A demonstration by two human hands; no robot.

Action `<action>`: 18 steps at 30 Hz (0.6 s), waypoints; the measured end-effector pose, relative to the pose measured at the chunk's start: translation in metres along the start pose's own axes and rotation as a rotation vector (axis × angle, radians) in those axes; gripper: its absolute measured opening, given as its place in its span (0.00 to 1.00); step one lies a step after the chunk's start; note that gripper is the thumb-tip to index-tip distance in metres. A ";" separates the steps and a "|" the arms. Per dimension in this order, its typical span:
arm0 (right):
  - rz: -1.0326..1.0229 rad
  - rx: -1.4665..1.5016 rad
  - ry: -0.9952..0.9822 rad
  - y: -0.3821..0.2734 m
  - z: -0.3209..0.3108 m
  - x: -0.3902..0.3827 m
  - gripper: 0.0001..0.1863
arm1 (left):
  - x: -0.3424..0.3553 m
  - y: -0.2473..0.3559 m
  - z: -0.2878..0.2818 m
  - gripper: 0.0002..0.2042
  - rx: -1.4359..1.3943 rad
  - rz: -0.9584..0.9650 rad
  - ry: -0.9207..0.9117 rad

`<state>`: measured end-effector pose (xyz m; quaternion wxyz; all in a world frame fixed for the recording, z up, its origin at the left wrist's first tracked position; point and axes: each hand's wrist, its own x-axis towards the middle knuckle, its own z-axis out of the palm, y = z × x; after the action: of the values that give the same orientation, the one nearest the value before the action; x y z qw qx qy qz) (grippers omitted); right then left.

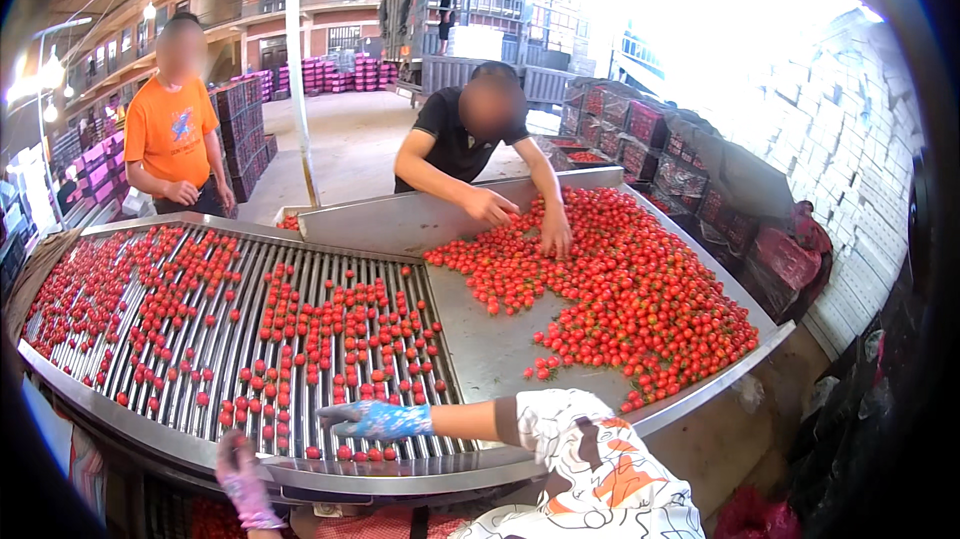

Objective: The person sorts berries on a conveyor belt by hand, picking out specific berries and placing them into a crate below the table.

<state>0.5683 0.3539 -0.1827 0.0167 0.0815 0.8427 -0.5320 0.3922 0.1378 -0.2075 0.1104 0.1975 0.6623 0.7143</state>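
Note:
My left hand (243, 484), in a pink patterned glove with dark fingertips, is raised at the near rim of a metal roller sorter (250, 335), its fingers slightly bent and nothing visible in them. My right hand (385, 421), in a blue patterned glove, reaches leftward over the rollers with fingers stretched out, beside scattered cherry tomatoes (313, 359). My right forearm comes from a white patterned sleeve. To the right of the rollers, a sloping steel tray (480, 359) bears a large heap of tomatoes (640, 319).
A co-worker in black (445, 159) leans over the tray, both hands at the heap. Another in orange (165, 149) stands at the back left. Stacked crates (640, 134), white boxes (860, 189), a pole (298, 89) and a truck (470, 14) with a person beside its cargo surround the sorter.

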 end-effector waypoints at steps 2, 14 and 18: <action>0.144 -0.267 0.018 -0.022 -0.025 -0.042 0.33 | 0.012 -0.027 -0.057 0.16 -0.063 -0.144 0.136; 0.471 -0.652 0.285 0.116 -0.085 -0.198 0.28 | 0.043 -0.206 -0.249 0.26 0.609 0.320 0.655; 0.398 -0.691 0.353 0.116 -0.091 -0.196 0.23 | 0.029 -0.087 -0.067 0.28 0.287 0.415 0.303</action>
<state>0.7854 0.4614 -0.2243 0.0011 0.3218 0.9289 -0.1832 0.3282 0.0986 -0.2929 -0.1671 0.2336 0.7108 0.6420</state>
